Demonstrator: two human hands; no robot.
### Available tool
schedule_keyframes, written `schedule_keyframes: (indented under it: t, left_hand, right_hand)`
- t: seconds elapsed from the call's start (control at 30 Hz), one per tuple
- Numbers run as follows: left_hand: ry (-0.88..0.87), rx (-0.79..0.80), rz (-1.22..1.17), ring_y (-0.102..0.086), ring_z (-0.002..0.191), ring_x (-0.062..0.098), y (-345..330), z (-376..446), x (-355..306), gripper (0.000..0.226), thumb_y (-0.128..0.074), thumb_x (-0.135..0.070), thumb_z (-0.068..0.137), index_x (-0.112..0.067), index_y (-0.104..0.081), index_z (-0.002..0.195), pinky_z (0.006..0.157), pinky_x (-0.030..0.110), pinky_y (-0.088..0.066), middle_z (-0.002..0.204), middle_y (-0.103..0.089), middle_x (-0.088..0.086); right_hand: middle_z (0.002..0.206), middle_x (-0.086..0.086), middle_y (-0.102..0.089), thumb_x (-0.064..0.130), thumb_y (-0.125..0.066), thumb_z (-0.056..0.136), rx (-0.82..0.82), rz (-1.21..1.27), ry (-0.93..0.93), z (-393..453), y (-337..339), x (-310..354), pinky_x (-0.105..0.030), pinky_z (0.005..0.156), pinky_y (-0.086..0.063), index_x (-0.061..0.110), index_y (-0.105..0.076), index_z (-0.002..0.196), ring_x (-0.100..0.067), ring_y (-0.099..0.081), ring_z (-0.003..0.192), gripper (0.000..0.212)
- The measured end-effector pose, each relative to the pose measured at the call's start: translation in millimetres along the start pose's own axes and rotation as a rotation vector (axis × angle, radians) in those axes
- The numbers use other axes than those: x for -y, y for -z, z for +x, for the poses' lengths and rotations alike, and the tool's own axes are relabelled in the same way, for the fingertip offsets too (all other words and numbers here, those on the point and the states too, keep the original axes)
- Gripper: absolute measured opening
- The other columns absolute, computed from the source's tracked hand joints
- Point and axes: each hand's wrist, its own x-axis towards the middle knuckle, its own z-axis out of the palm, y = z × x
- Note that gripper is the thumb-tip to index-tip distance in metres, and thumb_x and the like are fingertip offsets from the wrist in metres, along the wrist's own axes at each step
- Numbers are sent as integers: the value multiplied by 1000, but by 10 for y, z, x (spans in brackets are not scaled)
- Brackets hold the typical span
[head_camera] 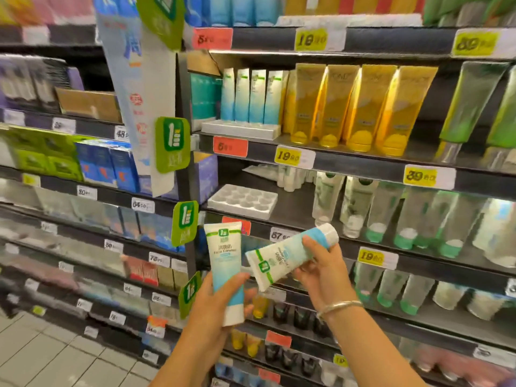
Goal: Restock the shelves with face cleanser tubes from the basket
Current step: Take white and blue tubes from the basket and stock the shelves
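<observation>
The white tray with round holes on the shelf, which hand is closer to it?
Left. The left hand is below the white tray; the right hand is lower and off to its right.

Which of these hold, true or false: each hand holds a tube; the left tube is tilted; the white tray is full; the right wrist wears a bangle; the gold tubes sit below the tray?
1. Each hand holds a tube. True: left hand and right hand each grip one.
2. The left tube is tilted. False: it stands upright, cap down; the right tube is tilted.
3. The white tray is full. False: its sockets are empty.
4. The right wrist wears a bangle. True.
5. The gold tubes sit below the tray. False: one shelf above.
</observation>
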Motion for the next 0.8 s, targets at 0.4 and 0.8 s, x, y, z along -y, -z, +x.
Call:
schedule_keyframes:
  t: [0.4,0.8]
  left_hand:
    - [-397,-206,27,-66,86,32,-499,907,-704,45,-70,-3,69,-5,-55,112,74,45,-54,106,-65,23]
    - [-531,-116,305,-69,75,17,-454,1192,-1319,42,-78,-8,66,-20,-61,102,53,26,-52,86,-70,2]
  right_hand:
    - [76,-6,-72,20,-65,67,290,101,-96,671,-519,169,-27,45,-51,16,-63,88,-14,-67,58,22]
    - [100,-6,-68,28,-72,63,735,-834,-20,1098,-574,658,-36,79,-55,19,-68,102,-14,-66,79,40]
